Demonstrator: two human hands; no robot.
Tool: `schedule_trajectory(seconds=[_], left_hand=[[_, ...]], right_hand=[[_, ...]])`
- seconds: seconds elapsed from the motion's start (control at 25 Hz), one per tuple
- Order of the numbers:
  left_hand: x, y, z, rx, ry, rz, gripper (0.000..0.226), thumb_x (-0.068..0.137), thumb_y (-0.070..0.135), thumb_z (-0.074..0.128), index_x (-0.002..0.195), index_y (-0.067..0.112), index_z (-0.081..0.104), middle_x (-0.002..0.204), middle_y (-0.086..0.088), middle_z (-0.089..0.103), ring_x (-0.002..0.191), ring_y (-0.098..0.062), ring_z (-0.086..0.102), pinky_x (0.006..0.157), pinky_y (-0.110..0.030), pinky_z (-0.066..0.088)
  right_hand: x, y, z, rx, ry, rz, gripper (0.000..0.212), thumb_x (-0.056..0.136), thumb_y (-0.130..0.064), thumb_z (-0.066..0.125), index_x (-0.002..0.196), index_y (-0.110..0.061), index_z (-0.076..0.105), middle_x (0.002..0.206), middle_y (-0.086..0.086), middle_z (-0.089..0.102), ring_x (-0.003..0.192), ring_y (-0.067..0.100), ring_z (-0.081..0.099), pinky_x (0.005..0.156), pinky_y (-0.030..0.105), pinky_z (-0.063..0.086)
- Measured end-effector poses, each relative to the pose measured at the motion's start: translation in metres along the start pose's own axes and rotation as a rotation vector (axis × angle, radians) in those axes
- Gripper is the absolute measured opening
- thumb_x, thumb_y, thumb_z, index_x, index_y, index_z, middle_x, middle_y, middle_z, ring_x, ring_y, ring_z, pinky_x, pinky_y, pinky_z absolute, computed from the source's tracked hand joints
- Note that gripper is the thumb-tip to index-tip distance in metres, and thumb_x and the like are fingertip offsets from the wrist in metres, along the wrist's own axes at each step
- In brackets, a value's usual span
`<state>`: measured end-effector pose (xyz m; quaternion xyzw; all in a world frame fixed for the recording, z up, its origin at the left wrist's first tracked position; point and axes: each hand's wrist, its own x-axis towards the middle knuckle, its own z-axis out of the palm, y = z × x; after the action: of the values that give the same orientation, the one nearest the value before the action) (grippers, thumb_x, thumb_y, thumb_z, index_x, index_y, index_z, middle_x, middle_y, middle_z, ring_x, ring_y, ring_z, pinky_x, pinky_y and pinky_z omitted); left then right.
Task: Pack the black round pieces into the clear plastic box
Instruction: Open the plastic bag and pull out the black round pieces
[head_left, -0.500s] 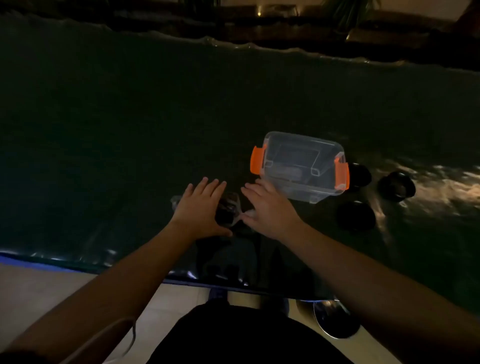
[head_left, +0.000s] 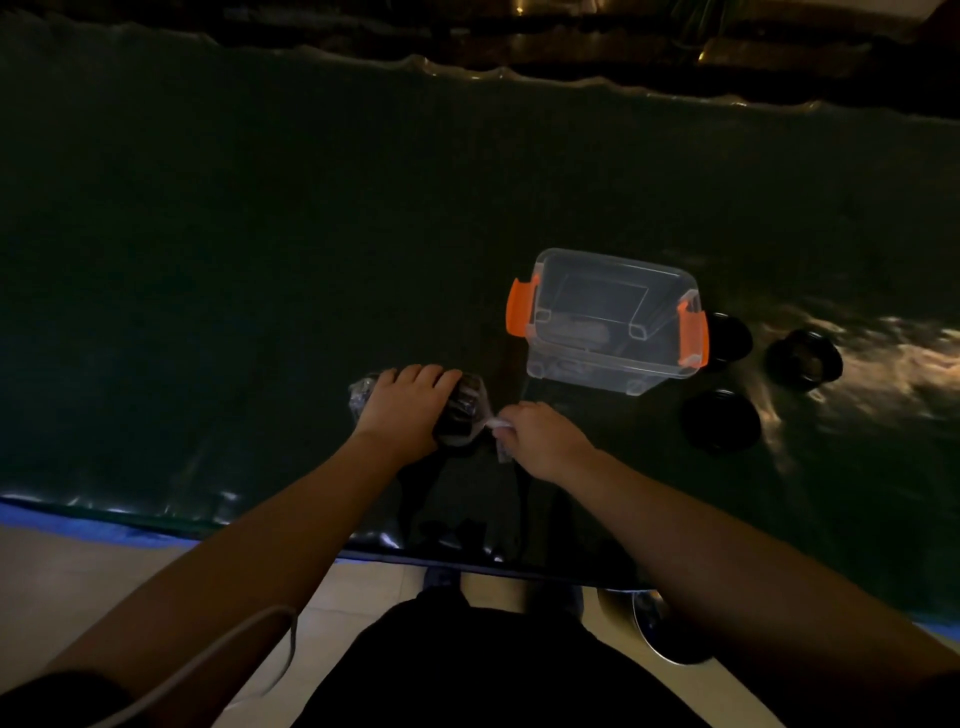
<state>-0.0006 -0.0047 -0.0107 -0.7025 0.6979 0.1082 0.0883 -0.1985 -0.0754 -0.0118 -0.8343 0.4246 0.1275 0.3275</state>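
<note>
A clear plastic box (head_left: 608, 322) with orange latches sits lid-on at the table's middle right. Three black round pieces lie to its right: one (head_left: 730, 335) touching the right latch, one (head_left: 804, 359) farther right, one (head_left: 722, 420) nearer me. A stack of black round pieces wrapped in clear film (head_left: 460, 413) lies in front of the box. My left hand (head_left: 405, 410) presses down on this wrapped stack. My right hand (head_left: 540, 436) pinches the twisted end of the film at the stack's right side.
The dark green table cover (head_left: 260, 260) is wrinkled and glossy, with glare at the far right. The table's front edge runs just below my forearms. A shiny metal bowl (head_left: 660, 629) sits on the floor under the right side.
My right hand has drawn back from the box's front and closed on the film's end. My left hand has settled firmly over the wrapped stack.
</note>
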Motion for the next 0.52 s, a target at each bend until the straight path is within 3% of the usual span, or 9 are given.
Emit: schedule_trajectory(seconds=[0.16, 0.32, 0.52], left_hand=[[-0.006, -0.010, -0.004, -0.130, 0.079, -0.030, 0.096, 0.068, 0.052, 0.081, 0.148, 0.025, 0.033, 0.146, -0.006, 0.051, 0.130, -0.029, 0.050, 0.106, -0.051, 0.041], [-0.013, -0.022, -0.013, -0.460, 0.105, -0.094, 0.102, 0.058, 0.054, 0.086, 0.141, 0.034, 0.032, 0.142, -0.002, 0.053, 0.123, -0.024, 0.055, 0.103, -0.049, 0.048], [-0.021, -0.030, -0.017, -0.866, 0.053, -0.092, 0.102, 0.048, 0.044, 0.093, 0.128, 0.058, 0.031, 0.118, 0.027, 0.053, 0.113, -0.005, 0.055, 0.097, -0.035, 0.049]], right_hand=[[-0.006, -0.004, -0.018, 0.074, 0.077, -0.063, 0.019, 0.105, -0.030, 0.056, 0.106, -0.017, 0.070, 0.102, 0.004, 0.066, 0.095, 0.020, 0.063, 0.083, 0.040, 0.053], [-0.017, -0.020, -0.052, 0.103, 0.160, -0.154, 0.016, 0.105, -0.029, 0.058, 0.110, -0.019, 0.069, 0.091, -0.003, 0.066, 0.081, 0.012, 0.063, 0.073, 0.035, 0.053], [-0.033, -0.046, -0.094, 0.028, 0.231, -0.334, 0.008, 0.101, -0.029, 0.063, 0.108, -0.027, 0.068, 0.095, -0.012, 0.063, 0.083, 0.000, 0.059, 0.072, 0.024, 0.051]])
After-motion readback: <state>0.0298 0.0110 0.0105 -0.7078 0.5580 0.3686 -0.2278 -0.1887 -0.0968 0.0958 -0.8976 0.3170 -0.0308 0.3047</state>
